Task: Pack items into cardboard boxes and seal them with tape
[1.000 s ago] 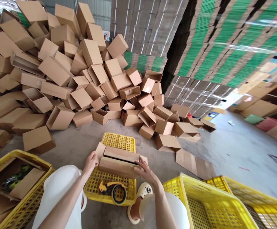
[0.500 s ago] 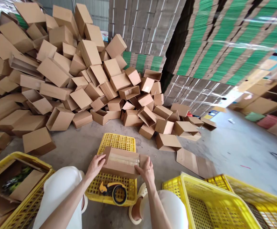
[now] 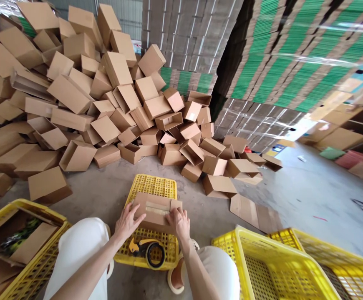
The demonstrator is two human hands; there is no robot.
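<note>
A small brown cardboard box [image 3: 155, 206] with clear tape along its top lies across an upturned yellow plastic crate [image 3: 156, 183]. At its left end rests my left hand [image 3: 128, 221], fingers stretched out and spread over the edge. My right hand [image 3: 179, 223] is at the right end, its fingers bent and pressed on the folded-down flap. Nearer to me, a tape dispenser [image 3: 147, 250] with an orange handle and a dark roll lies on the same crate.
A big heap of cardboard boxes [image 3: 106, 104] fills the far side. To the left, a yellow crate [image 3: 59, 212] holds an open carton with dark and green contents. Yellow baskets [image 3: 263, 237] stand on the right. Stacked flat cardboard [image 3: 281, 54] rises behind.
The box's end flaps, sticking out before, are now folded in. My right hand has moved left and its fingers have curled; my left hand has come slightly over the box.
</note>
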